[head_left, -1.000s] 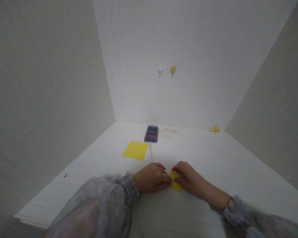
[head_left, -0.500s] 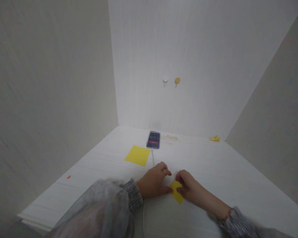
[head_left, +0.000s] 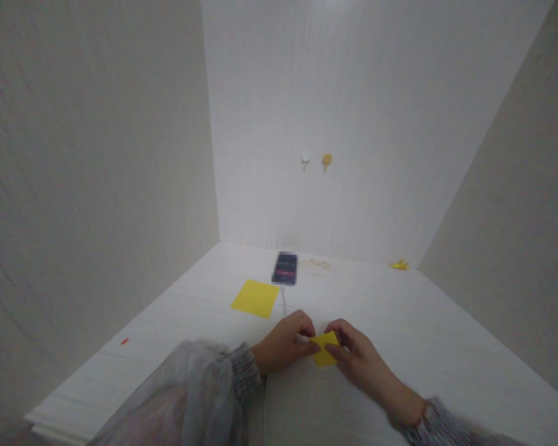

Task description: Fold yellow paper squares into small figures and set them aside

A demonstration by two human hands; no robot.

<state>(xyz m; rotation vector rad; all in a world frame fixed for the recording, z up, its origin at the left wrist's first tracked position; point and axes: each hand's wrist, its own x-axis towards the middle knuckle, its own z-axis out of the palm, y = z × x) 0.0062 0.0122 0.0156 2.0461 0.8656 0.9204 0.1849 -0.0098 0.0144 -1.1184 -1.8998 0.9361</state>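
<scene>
At five o'clock, thumbs [head_left: 310, 349] partly hide the held yellow paper [head_left: 323, 358]; at six, the phone [head_left: 285, 268] is pixelated; at eight, a red speck [head_left: 124, 341] is unidentifiably small.

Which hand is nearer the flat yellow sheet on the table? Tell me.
Left. The left hand is in front and slightly right of the yellow sheet; the right hand is farther right.
</scene>
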